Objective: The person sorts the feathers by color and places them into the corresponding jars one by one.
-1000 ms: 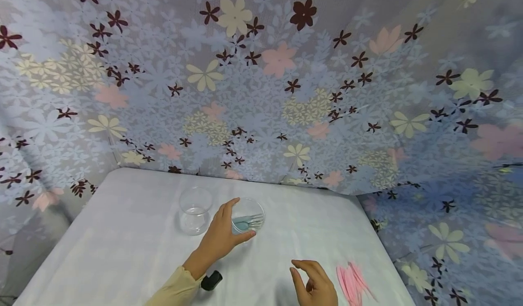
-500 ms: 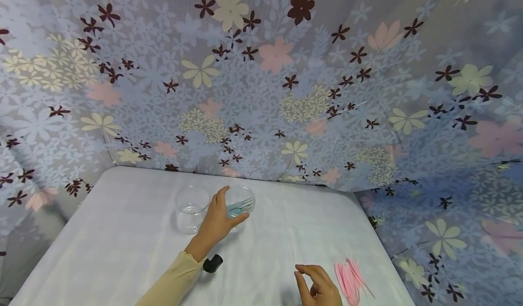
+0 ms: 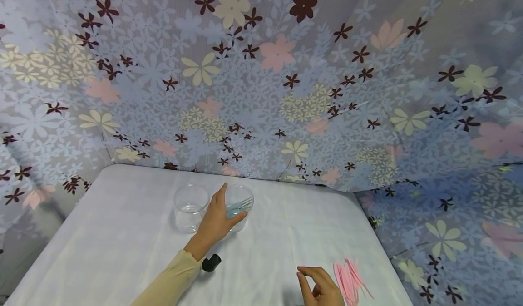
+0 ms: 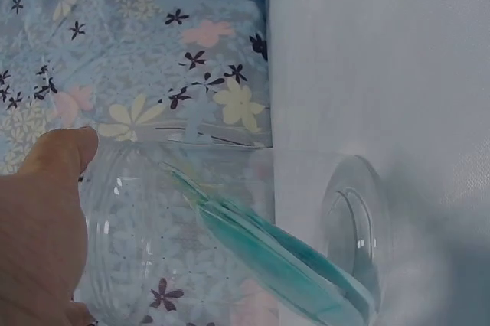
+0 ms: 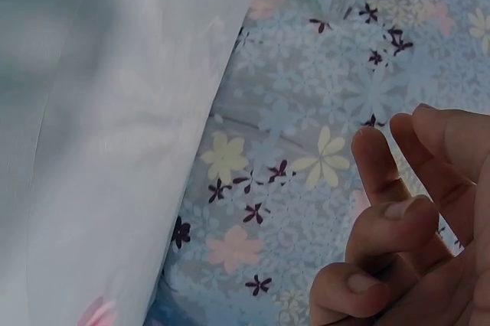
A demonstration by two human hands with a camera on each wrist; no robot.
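Note:
My left hand (image 3: 213, 224) grips a clear cup (image 3: 240, 191) near its rim, thumb on the near side and fingers at the far side. Teal forks (image 3: 237, 209) lean inside this cup, tines up; in the left wrist view their wide teal handles (image 4: 283, 265) slant down to the cup's base. Right beside it on the left stands a second clear cup (image 3: 191, 208), with nothing seen in it. My right hand (image 3: 320, 288) stays near the front of the table, fingers loosely curled, holding nothing. A bunch of long thin pink pieces (image 3: 349, 278) lies just right of it.
A white cloth (image 3: 122, 233) covers the table. Behind it and along the right side hangs a flowered curtain (image 3: 261, 92). A black device (image 3: 211, 263) shows at my left wrist, beside the cream sleeve (image 3: 171, 278).
The cup of teal forks has moved left and back in my left hand, up beside the other cup. Over the last half second it barely shifts. My right hand has hardly moved.

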